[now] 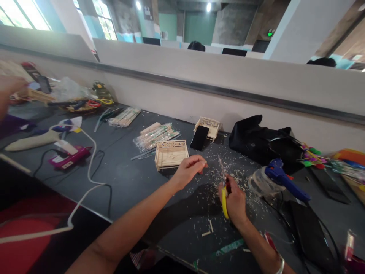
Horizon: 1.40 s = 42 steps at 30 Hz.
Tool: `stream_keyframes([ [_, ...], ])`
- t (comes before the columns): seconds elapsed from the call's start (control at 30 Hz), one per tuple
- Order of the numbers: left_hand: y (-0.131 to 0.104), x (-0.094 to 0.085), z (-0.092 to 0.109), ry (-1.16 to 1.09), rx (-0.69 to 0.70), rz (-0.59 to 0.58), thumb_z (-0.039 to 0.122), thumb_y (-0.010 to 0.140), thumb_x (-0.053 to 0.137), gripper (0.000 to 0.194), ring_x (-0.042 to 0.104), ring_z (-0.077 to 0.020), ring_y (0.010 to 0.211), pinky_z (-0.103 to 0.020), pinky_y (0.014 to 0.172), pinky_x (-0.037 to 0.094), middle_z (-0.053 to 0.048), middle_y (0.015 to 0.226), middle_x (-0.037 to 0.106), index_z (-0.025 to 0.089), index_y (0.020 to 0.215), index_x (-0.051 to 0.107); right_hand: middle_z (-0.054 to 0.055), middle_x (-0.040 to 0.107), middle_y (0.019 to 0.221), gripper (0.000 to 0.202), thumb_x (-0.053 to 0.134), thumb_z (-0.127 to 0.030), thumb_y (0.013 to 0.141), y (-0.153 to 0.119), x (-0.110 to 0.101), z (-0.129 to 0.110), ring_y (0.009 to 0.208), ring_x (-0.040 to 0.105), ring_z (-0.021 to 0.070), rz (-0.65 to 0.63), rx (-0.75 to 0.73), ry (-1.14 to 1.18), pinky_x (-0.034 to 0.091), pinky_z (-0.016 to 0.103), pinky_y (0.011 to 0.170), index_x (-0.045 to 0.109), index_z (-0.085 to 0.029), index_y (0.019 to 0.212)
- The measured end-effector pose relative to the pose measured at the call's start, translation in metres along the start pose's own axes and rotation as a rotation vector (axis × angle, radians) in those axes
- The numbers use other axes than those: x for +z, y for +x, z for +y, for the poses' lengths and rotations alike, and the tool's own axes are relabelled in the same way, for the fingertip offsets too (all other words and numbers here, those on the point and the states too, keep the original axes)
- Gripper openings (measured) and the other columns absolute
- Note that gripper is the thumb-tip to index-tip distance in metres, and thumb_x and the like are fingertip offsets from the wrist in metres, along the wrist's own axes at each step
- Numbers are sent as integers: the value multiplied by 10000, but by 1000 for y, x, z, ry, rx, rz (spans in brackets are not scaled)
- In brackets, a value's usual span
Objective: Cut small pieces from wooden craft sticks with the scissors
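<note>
The right grip [236, 198] is holding the scissors [224, 203], and their blades are pointing up and away from the fingers, maybe to keep the skin safe. The left grip [190, 171] is pinching narrow; I cannot tell if it is holding a tiny bit. The little wooden frame [171, 155] is sitting just beside the left grip, on its far left side, likely so it is easy to reach. Past that grip, a black phone [199, 137] seems to be leaning on the other wooden frame [213, 132], perhaps to stand up. To the right of the right grip, the blue glue gun [281, 177] seems to be resting on a clear tub [256, 183], maybe to stay off the surface [128, 194]. The left arm is stretching out, its fingers pointing inward. The right arm is slanting in, its hand curling.
</note>
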<state>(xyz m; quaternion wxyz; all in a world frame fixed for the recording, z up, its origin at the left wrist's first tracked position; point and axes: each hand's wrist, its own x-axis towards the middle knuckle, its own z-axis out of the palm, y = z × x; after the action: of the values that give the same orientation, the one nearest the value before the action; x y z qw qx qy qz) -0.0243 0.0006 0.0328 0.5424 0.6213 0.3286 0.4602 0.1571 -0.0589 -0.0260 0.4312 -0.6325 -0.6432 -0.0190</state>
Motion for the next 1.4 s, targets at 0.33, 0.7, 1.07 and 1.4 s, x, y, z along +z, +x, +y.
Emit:
stream_keyframes([
  [0.33,11,-106,27,1391,88,-117,152,795,434,220,542,-164,691,-282,637,363,-59,724,614,156,650,600,33,652,620,421,443,-448,796,2,-1,2,493,564,147,-2,35,35,433,237,492,657,-129,968],
  [0.7,9,-114,11,1586,90,-167,146,765,466,210,557,-192,747,-338,708,327,-66,720,656,162,637,632,42,663,639,483,474,-511,736,4,-1,-2,521,571,165,-47,145,46,433,251,500,667,-140,976],
  [1.07,11,-117,8,1437,95,-122,103,699,467,198,542,-192,699,-353,715,322,-70,672,630,165,589,620,46,658,633,499,467,-555,728,4,0,-2,518,560,184,-16,163,37,420,273,499,671,-158,951],
  [1.4,-9,-91,28,1249,265,40,191,855,423,250,543,-177,718,-316,703,382,-61,713,609,159,749,646,49,638,656,578,477,-591,717,9,-5,-2,515,503,159,-18,256,61,408,278,528,658,-118,996],
])
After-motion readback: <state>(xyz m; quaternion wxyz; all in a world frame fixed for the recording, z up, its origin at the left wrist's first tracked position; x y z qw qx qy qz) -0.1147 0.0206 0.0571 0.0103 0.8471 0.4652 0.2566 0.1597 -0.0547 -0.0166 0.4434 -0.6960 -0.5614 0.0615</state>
